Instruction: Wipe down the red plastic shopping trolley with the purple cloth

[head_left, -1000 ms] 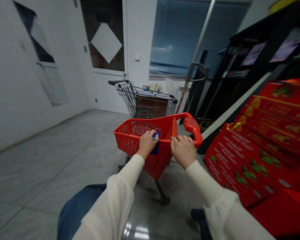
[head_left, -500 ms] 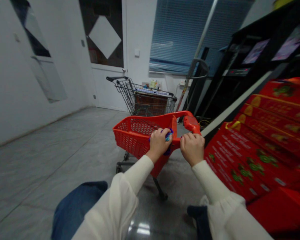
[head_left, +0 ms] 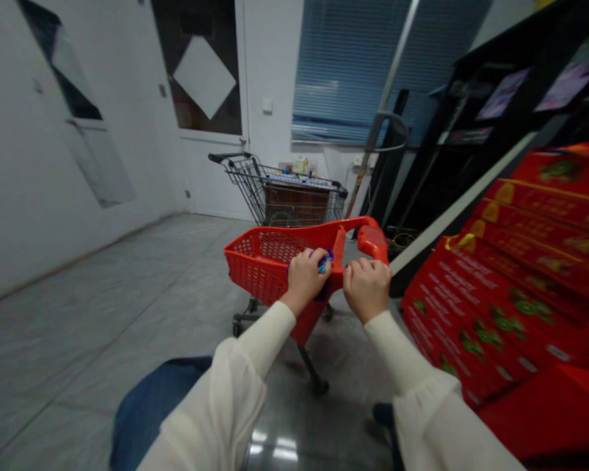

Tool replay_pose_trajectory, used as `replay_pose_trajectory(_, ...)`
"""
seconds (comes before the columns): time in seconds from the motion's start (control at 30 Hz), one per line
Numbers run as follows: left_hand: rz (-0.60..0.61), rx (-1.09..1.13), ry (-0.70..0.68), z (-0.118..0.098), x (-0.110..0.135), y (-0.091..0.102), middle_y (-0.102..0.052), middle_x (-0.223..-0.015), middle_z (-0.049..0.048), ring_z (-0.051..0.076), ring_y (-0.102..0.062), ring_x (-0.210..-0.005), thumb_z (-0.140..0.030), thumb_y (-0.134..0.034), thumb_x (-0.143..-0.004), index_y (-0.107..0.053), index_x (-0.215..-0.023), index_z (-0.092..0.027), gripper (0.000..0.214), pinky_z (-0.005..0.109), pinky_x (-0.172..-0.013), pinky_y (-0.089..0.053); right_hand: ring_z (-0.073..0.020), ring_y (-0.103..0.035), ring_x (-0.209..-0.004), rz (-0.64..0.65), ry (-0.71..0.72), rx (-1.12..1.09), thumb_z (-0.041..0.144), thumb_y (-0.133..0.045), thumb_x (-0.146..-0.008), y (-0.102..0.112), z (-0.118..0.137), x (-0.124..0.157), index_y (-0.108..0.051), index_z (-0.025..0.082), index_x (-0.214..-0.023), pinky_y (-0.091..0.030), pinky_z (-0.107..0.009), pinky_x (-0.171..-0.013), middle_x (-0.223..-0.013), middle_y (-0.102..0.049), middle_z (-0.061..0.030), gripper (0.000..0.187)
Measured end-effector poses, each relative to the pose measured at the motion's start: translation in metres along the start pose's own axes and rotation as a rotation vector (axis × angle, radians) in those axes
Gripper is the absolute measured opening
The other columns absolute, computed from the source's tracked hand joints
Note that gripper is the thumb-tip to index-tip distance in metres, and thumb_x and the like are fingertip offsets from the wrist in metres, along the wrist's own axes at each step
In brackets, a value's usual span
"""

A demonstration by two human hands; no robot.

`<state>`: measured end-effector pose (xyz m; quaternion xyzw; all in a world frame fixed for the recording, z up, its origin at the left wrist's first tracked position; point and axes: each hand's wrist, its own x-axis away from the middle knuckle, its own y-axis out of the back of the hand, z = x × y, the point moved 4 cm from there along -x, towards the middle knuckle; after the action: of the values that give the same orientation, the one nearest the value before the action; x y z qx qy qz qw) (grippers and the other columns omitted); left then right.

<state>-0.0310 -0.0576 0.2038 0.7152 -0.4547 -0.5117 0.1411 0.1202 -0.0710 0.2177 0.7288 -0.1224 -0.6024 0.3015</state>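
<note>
Our left hand [head_left: 303, 280] curls closed around a small blue object [head_left: 325, 262] above the rim of a red plastic shopping cart [head_left: 294, 230]; our right hand [head_left: 366, 290] clasps the rim near the handle. A loosened grip could drop the object into the basket; red cartons [head_left: 491, 314] near right could snag the cart.

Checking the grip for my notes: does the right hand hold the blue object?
No, the left hand holds the blue object, while the right hand grips the red shopping cart's rim.
</note>
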Motion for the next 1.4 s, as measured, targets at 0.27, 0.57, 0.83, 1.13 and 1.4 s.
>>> replay_pose_trajectory(0.27,0.026,0.013,0.092,0.060,-0.004,0.008,-0.066,-0.102,0.0044,0.018,-0.062,-0.098,-0.031,-0.057,-0.092,-0.066,-0.105,-0.025,0.017,0.027,-0.090,-0.046,-0.0229,-0.043,-0.083,-0.029,0.013,0.024,0.026,-0.048,-0.093,0.002,0.009,0.002,-0.064,0.018,-0.074,-0.025,-0.039,-0.083,-0.078,-0.063,-0.0079,0.027)
replay_pose_trajectory(0.57,0.034,0.018,-0.027,0.005,-0.005,0.013,-0.067,-0.100,0.0034,0.018,-0.062,-0.097,-0.035,-0.059,-0.091,-0.067,-0.106,-0.028,0.018,0.027,-0.089,-0.046,-0.0239,-0.048,-0.086,0.003,-0.009,-0.030,0.026,-0.047,-0.094,0.007,0.031,-0.001,-0.066,0.017,-0.079,-0.029,-0.040,-0.086,-0.084,-0.066,-0.0100,0.026)
replay_pose_trajectory(0.83,0.047,-0.033,0.101,0.069,-0.010,0.015,-0.066,-0.099,0.0041,0.018,-0.063,-0.093,-0.033,-0.056,-0.092,-0.066,-0.105,-0.025,0.018,0.026,-0.084,-0.046,-0.0238,-0.058,-0.107,-0.051,0.012,-0.448,0.028,-0.038,-0.095,-0.004,-0.028,-0.003,-0.068,0.020,-0.094,-0.039,-0.040,-0.098,-0.104,-0.070,-0.0091,0.031)
replay_pose_trajectory(1.13,0.028,0.005,-0.063,-0.008,0.000,0.017,-0.065,-0.099,0.0038,0.020,-0.060,-0.096,-0.036,-0.059,-0.091,-0.066,-0.105,-0.027,0.018,0.029,-0.087,-0.046,-0.0267,-0.055,-0.109,-0.136,-0.099,-0.485,0.030,-0.025,-0.097,-0.027,-0.032,0.004,-0.061,0.021,-0.091,-0.041,-0.045,-0.098,-0.098,-0.066,-0.0123,0.038)
replay_pose_trajectory(1.4,0.007,0.040,0.010,0.018,-0.002,0.012,-0.064,-0.104,0.0045,0.018,-0.061,-0.097,-0.034,-0.055,-0.094,-0.065,-0.109,-0.026,0.020,0.028,-0.090,-0.045,-0.0256,-0.055,-0.109,-0.162,-0.126,-0.461,0.033,-0.018,-0.099,-0.020,-0.029,0.006,-0.059,0.020,-0.090,-0.041,-0.043,-0.099,-0.097,-0.064,-0.0130,0.043)
